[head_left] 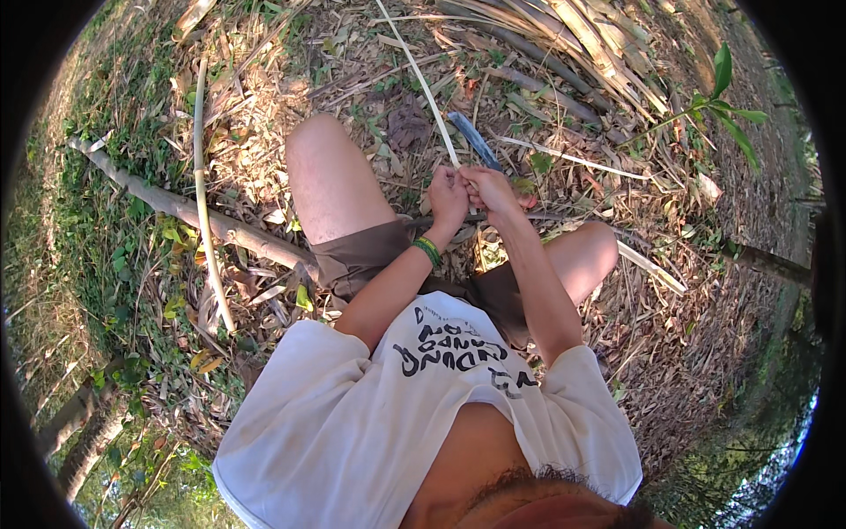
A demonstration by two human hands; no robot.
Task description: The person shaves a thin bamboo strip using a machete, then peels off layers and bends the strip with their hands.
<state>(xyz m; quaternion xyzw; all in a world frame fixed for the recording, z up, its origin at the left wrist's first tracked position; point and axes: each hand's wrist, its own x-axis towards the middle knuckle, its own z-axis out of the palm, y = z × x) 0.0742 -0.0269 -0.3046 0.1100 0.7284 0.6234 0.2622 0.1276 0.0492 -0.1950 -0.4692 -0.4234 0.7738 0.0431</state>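
Observation:
A long, pale, thin bamboo strip (pixel 421 81) runs from the top edge down to my hands. My left hand (pixel 448 199), with a green band on its wrist, is closed at the strip's near end. Right beside it, my right hand (pixel 492 191) is also closed around that end, the two hands touching. Past the right hand shows a bluish blade (pixel 474 139), slanting down behind its fingers. Something reddish, perhaps its handle, peeks out on the hand's other side; whether the hand touches it, I cannot tell.
A grey branch (pixel 189 210) lies at left, crossed by a yellowish bamboo pole (pixel 202 176). Split bamboo lengths (pixel 595 48) are piled at the far right. A leafy green sprig (pixel 723 110) sticks up at right. Dry leaves cover the ground around my bent legs.

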